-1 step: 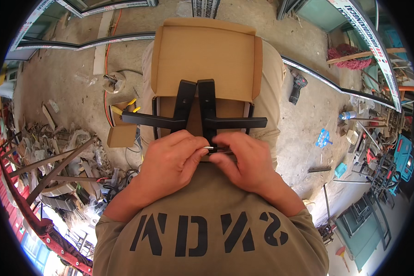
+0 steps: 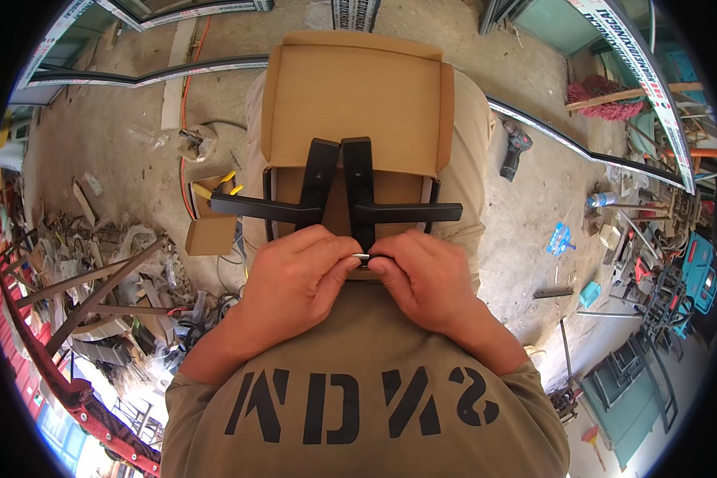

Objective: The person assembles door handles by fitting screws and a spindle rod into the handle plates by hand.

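Note:
My left hand pinches a small silver-and-black part, too small to identify, between thumb and forefinger. From the other side my right hand closes thumb and forefinger at its black end. The fingertips of both hands nearly meet, hiding much of the part. Just beyond them, two black lever door handles lean side by side in a cardboard box on my lap. One lever points left, the other right. The box's lid is folded back, away from me.
A cordless drill lies on the floor to the right. At left are a small open carton with yellow-handled pliers, and a scrap heap. Dark frame profiles cross the far floor. A teal tool case stands far right.
The fingers of my right hand, blurred and a little apart before, have come together at the small part. My left hand and the handles have stayed in place.

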### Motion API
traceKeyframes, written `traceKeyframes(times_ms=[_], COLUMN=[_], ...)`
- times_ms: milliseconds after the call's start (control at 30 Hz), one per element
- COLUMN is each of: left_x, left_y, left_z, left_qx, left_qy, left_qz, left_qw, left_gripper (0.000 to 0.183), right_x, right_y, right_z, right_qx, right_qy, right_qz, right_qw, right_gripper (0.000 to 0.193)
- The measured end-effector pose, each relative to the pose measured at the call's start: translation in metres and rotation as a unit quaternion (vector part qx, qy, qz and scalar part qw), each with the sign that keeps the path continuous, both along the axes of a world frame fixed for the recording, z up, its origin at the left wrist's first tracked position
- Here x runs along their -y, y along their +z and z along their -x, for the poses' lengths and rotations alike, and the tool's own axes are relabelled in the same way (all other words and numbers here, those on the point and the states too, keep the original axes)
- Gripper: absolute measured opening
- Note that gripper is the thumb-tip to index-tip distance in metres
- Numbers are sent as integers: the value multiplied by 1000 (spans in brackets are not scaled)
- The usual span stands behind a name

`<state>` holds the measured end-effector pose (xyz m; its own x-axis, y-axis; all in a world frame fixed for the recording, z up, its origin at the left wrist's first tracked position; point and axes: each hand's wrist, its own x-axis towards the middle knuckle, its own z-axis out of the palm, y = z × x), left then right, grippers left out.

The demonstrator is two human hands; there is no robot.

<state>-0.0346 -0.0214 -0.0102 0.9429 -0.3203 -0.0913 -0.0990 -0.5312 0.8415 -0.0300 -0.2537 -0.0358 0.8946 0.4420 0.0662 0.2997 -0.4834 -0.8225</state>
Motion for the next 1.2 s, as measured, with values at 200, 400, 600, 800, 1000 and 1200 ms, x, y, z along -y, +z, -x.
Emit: traceKeyframes(times_ms=[200, 400, 600, 800, 1000, 1200], left_x=[0, -1, -2, -2, -1, -1], left_y=[-1, -1, -1, 3, 1, 0], left_z=[1, 2, 2, 1, 0, 1], left_qx=[0, -4, 2, -10, 0, 3], left_qy=[0, -15, -9, -6, -12, -15], left_qz=[1, -12, -7, -20, -14, -17], left_qw=[1000, 1000, 1000, 1000, 1000, 1000], left_gripper=[10, 12, 13, 13, 12, 12], right_x=[0, 1, 1, 1, 2, -1], right_y=[-1, 0, 0, -2, -2, 0], right_z=[1, 1, 0, 0, 0, 0], right_qx=[2, 10, 0, 8, 4, 1], right_qy=[-5, 7, 0, 2, 7, 1], right_qz=[-9, 7, 11, 7, 0, 2], right_qw=[1000, 1000, 1000, 1000, 1000, 1000], right_gripper=[21, 21, 19, 21, 22, 23])
